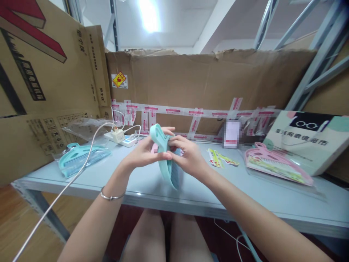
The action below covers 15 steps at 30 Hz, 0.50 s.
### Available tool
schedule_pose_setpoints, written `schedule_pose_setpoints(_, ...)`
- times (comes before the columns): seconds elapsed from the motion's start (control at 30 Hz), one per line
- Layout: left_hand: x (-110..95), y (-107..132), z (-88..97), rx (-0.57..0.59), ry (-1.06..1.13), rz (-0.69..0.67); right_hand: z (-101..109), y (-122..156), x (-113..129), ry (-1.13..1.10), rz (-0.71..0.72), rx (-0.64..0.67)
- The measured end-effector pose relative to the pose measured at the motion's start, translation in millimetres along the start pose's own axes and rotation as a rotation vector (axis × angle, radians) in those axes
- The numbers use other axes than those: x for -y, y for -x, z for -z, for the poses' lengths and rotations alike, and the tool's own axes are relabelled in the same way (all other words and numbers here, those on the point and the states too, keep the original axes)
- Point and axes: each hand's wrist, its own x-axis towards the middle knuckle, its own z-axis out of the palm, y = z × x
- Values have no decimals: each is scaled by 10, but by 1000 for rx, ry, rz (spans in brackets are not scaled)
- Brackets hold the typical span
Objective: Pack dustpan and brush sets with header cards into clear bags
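Note:
Between my two hands, above the middle of the table, is a small mint-green plastic dustpan [165, 165], turned edge-on with its looped handle up. My left hand [145, 151] grips it from the left, with the thumb across its front and the other fingers behind. From the right, my right hand [187, 153] pinches it near the handle, fingertips close to the left thumb. A bit of something pink [154, 148] shows behind my left fingers; I cannot make out what it is. Bluish bristle-like rows on the dustpan's far side are blurred.
A bagged mint-green dustpan [81, 156] lies left, a bagged pink dustpan [278, 165] right. Printed cards [218, 158] lie near a pixelated upright rectangle [231, 134]. A white cable [79, 173] runs past a power strip [128, 141]. Cardboard [191, 80] walls the back; a box [305, 138] leans right.

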Motion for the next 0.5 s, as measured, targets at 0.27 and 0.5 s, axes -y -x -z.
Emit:
schedule_pose_setpoints(0.27, 122, 131, 146, -274, -94, 95, 120, -8, -17, 83, 4, -118)
schedule_pose_setpoints(0.5, 168, 82, 413, -575, -190, 2, 541, -188, -489, 207, 81, -99)
